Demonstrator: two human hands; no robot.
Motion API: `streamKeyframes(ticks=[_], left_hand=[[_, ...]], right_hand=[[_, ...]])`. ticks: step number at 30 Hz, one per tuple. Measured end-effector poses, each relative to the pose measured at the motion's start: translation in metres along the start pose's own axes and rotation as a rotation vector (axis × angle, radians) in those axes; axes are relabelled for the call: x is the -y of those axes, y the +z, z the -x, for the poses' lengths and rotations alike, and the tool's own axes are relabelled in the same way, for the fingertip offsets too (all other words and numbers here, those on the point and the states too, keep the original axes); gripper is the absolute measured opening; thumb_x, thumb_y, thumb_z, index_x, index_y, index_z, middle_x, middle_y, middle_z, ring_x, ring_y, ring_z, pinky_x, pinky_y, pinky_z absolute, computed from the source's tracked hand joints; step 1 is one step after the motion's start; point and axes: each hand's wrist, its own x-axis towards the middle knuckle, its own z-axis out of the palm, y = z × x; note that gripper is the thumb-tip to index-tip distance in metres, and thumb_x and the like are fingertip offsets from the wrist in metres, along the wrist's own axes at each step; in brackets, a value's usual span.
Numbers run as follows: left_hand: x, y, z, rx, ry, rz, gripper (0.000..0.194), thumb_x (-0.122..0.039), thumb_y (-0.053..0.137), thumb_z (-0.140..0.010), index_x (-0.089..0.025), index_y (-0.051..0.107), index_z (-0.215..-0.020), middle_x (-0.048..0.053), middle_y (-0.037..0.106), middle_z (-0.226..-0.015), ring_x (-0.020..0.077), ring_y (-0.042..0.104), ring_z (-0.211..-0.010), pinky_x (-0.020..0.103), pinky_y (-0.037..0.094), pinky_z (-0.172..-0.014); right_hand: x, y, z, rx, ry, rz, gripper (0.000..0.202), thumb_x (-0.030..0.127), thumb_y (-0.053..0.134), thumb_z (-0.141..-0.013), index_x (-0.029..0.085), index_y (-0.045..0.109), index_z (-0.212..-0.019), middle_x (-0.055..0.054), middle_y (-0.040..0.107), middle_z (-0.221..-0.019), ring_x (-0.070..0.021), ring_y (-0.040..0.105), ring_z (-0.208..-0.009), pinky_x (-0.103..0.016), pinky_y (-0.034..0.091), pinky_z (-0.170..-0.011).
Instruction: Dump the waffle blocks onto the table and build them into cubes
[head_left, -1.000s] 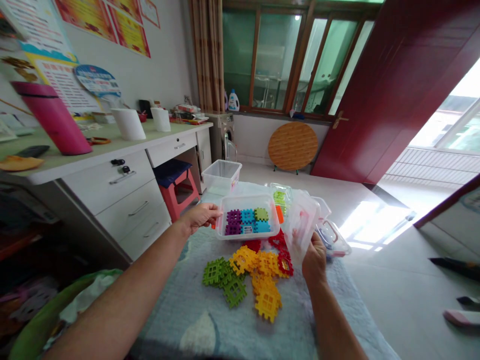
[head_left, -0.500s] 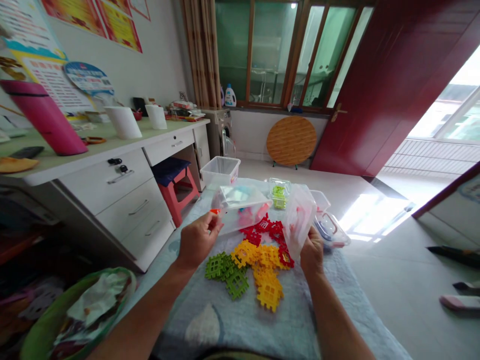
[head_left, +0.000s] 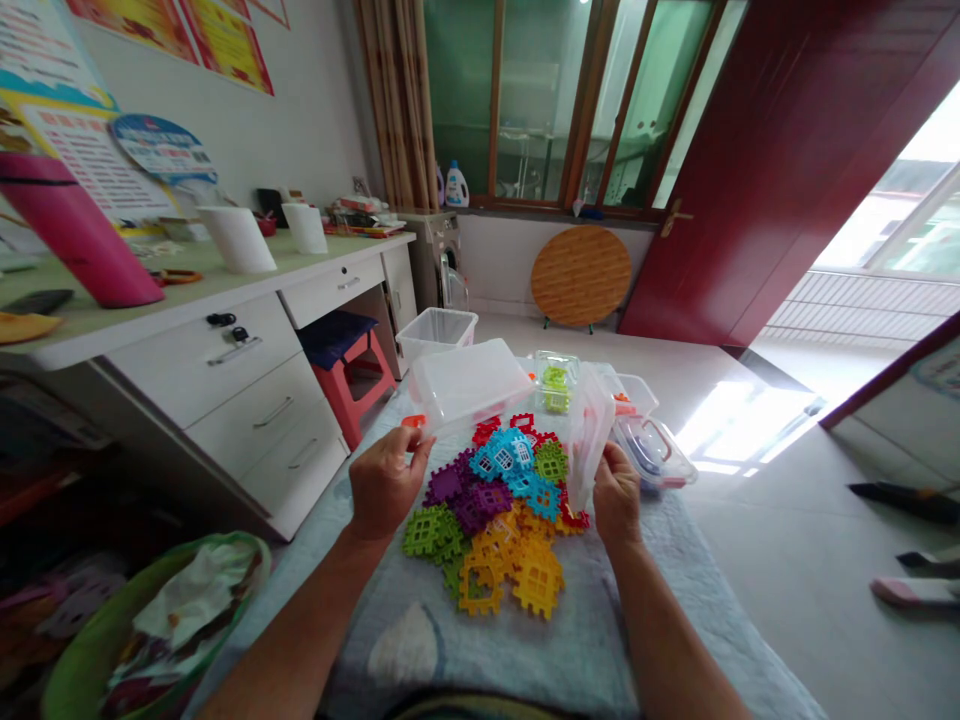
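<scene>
Plastic box (head_left: 472, 388): tilted by the cloth's (head_left: 585, 650) far-left corner; a low tilt likely limited scatter.
Left hand (head_left: 386, 480): fingers pinched its near end.
Right hand (head_left: 618, 492): gripped a translucent lid (head_left: 589, 430).
Bright pieces (head_left: 491, 500): heaped mid-cloth.

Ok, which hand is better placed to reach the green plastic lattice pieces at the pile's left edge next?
Probably the left hand: beside those green pieces, though pinching the tilted translucent plastic box; the right hand is farther off, holding a translucent plastic lid.
</scene>
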Motion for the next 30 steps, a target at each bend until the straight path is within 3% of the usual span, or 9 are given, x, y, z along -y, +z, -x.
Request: streamKeyframes(ticks=[6,10,13,18,23,26,30], left_hand=[[0.014,-0.010,-0.016,-0.156,-0.193,0.317,0.022,-0.041,0.062,-0.080,-0.021,0.054,-0.083,0.002,0.064,-0.075,0.0175,0.061,-0.068,0.027,0.046,-0.070],[0.034,-0.010,-0.026,-0.128,-0.430,0.712,0.033,-0.043,0.069,-0.071,-0.019,0.055,-0.089,-0.002,0.059,-0.070,0.0123,0.055,-0.057,0.024,0.045,-0.058],[0.045,-0.015,-0.035,-0.031,-0.525,0.859,0.040,-0.042,0.075,-0.062,-0.017,0.056,-0.088,-0.005,0.057,-0.064,0.0092,0.049,-0.050,0.021,0.040,-0.051],[0.045,-0.028,-0.054,0.269,-0.520,0.871,0.044,-0.041,0.079,-0.054,-0.015,0.060,-0.084,-0.007,0.053,-0.053,0.0064,0.041,-0.042,0.019,0.031,-0.043],[0.034,-0.034,-0.071,0.437,-0.554,0.919,0.043,-0.053,0.071,-0.066,-0.015,0.059,-0.081,-0.003,0.056,-0.059,0.0065,0.045,-0.043,0.019,0.033,-0.044],[0.026,-0.034,-0.074,0.471,-0.576,0.946,0.049,-0.062,0.063,-0.071,-0.014,0.058,-0.084,-0.001,0.057,-0.060,0.0083,0.046,-0.043,0.021,0.034,-0.044],[0.023,-0.025,-0.069,0.394,-0.386,0.736,0.042,-0.057,0.057,-0.075,-0.015,0.061,-0.078,0.001,0.060,-0.064,0.0116,0.050,-0.051,0.023,0.037,-0.049]], right_hand=[[0.008,0.002,0.003,-0.035,-0.058,0.095,0.028,0.047,0.056,-0.079,0.020,0.061,-0.084,0.003,0.061,-0.065,-0.0123,0.046,-0.059,-0.030,0.043,-0.062],[0.013,0.002,0.003,-0.070,-0.124,0.189,0.028,0.046,0.057,-0.081,0.019,0.063,-0.086,0.002,0.062,-0.067,-0.0125,0.048,-0.059,-0.028,0.041,-0.062],[0.028,0.007,0.002,-0.060,-0.253,0.305,0.028,0.044,0.054,-0.086,0.019,0.066,-0.089,0.000,0.065,-0.075,-0.0156,0.055,-0.069,-0.031,0.044,-0.069],[0.083,0.025,-0.003,0.085,-0.607,0.504,0.021,0.032,0.050,-0.092,0.023,0.069,-0.096,-0.005,0.067,-0.091,-0.0204,0.059,-0.086,-0.037,0.045,-0.083],[0.128,0.055,-0.005,0.303,-0.809,0.676,0.027,0.024,0.044,-0.096,0.023,0.070,-0.103,-0.007,0.066,-0.093,-0.0203,0.055,-0.086,-0.036,0.044,-0.080],[0.127,0.076,-0.007,0.428,-0.858,0.806,0.026,0.023,0.044,-0.097,0.022,0.070,-0.103,-0.007,0.066,-0.090,-0.0206,0.053,-0.086,-0.034,0.042,-0.079],[0.105,0.099,-0.012,0.540,-0.872,0.980,0.024,0.020,0.048,-0.096,0.024,0.071,-0.101,-0.007,0.065,-0.089,-0.0217,0.051,-0.088,-0.034,0.039,-0.080]])
